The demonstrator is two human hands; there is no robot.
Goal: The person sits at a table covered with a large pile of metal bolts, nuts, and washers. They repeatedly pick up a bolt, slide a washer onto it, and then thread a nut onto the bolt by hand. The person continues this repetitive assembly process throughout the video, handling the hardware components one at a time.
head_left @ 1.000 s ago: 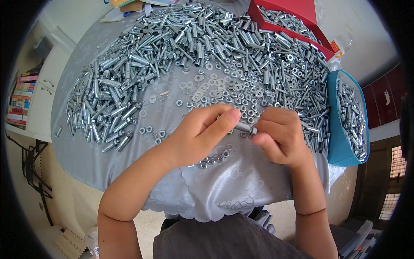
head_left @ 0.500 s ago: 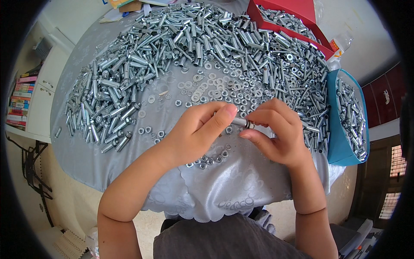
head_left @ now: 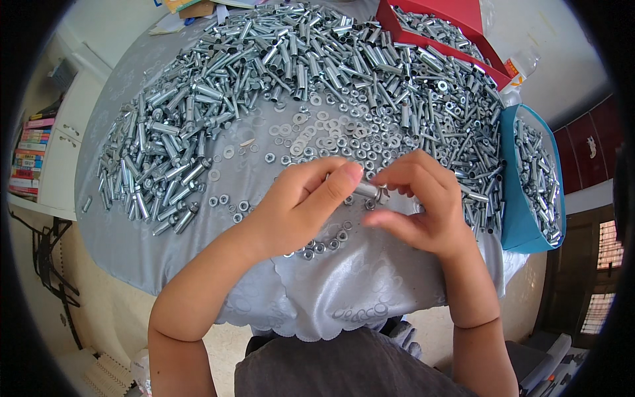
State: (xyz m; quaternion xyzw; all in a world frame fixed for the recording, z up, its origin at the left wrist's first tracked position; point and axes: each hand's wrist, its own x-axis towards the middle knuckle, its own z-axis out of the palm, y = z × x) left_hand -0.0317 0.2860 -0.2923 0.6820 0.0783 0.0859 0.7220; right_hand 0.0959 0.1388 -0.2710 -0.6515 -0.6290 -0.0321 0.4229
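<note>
My left hand is closed around a silver expansion bolt, its thumb pressed along the top. The bolt points to the right, and a nut or washer shows at its far-right end. My right hand stands around that end with thumb and fingertips spread apart; whether a fingertip touches the metal is hard to see. Beneath and beyond the hands lie loose flat washers and hex nuts on the grey tablecloth.
A large heap of metal sleeves and bolts curves across the table's far side. More fill a red box at the back right and a blue box at the right edge. Finished-looking bolts pile up on the left.
My right thumb and fingers have opened away from the bolt's end, where they were closer together. My left hand keeps its hold with little movement.
</note>
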